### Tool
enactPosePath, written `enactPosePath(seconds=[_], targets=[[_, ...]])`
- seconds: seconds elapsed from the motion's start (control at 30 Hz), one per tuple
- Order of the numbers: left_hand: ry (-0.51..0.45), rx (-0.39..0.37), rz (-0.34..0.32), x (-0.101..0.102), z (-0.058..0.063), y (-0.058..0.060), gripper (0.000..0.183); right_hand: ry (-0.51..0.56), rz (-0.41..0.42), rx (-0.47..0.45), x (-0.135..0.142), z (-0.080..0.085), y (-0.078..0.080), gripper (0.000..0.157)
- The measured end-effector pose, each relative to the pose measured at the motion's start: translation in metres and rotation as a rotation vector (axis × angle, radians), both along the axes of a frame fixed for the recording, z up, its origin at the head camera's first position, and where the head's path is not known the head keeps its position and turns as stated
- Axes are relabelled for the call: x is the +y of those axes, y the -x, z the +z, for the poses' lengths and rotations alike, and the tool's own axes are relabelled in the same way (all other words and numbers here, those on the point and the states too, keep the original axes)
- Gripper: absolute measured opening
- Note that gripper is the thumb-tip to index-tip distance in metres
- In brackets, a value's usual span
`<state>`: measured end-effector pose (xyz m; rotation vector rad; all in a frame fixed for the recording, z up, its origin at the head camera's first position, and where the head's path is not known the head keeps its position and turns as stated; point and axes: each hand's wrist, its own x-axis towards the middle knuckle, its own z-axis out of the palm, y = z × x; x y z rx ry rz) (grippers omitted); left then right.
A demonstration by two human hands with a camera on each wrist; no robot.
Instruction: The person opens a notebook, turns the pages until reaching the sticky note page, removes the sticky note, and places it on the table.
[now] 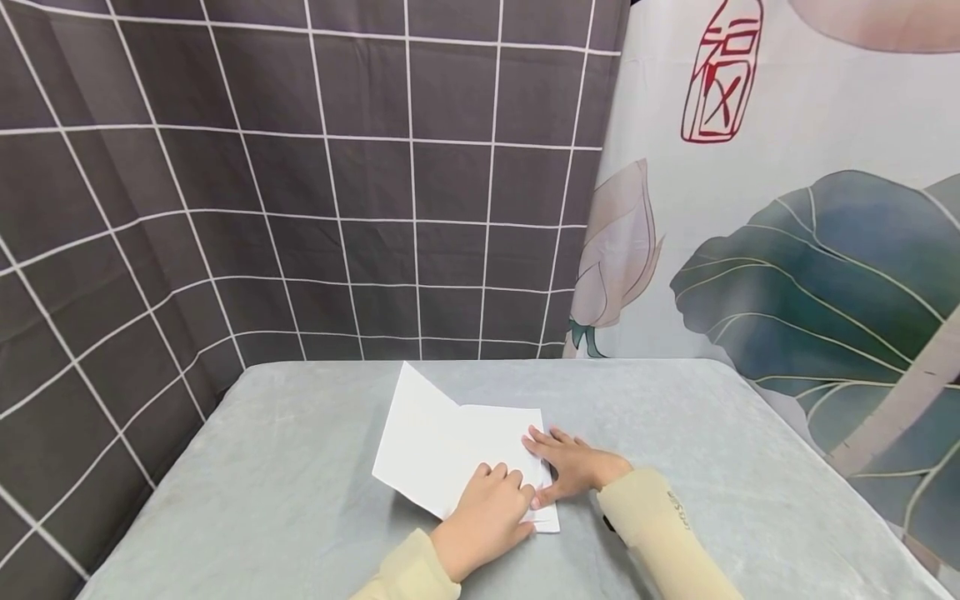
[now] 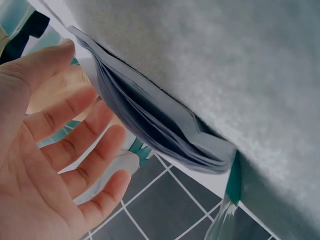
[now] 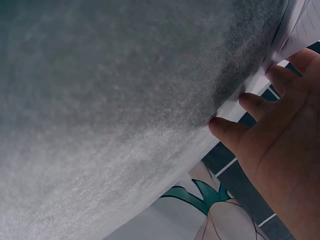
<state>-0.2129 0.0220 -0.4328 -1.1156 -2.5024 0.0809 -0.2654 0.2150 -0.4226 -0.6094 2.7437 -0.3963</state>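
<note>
An opened white notebook [image 1: 431,446] lies on the table, its left side lifted at a slant and its right side flat. In the left wrist view its stacked pages [image 2: 145,110] show edge-on, slightly fanned. My left hand [image 1: 486,515] rests over the lower part of the right-hand page with loosely bent fingers; in its wrist view the fingertips [image 2: 112,135] are right at the page stack. My right hand [image 1: 573,465] presses on the right edge with spread fingers. Faint lines mark a bit of page [image 3: 305,32] beside that hand in the right wrist view.
A pale grey cloth covers the table [image 1: 285,467]. Behind it hangs a dark curtain [image 1: 375,183] with a white grid, and to the right a white curtain [image 1: 660,108] with a painted lotus. Both sleeves [image 1: 660,525] are pale yellow.
</note>
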Motion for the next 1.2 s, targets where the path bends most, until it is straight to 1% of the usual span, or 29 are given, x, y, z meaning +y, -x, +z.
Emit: enactPosePath(seconds=[0.17,0.7,1.2], targets=[[0.004,-0.003,-0.001,0.0011,-0.0007,0.0,0.037,0.005,-0.003,0.001,0.0003,-0.0007,-0.0018,0.098],[0.02,-0.028,0.013,0.0016,0.002,-0.0011,0.032,0.005,0.006,0.003,0.0026,-0.0027,0.0008,0.099],[0.015,-0.015,-0.014,0.0012,0.0031,-0.0015,0.023,-0.014,0.004,0.029,0.0011,-0.0035,-0.0004,0.101]])
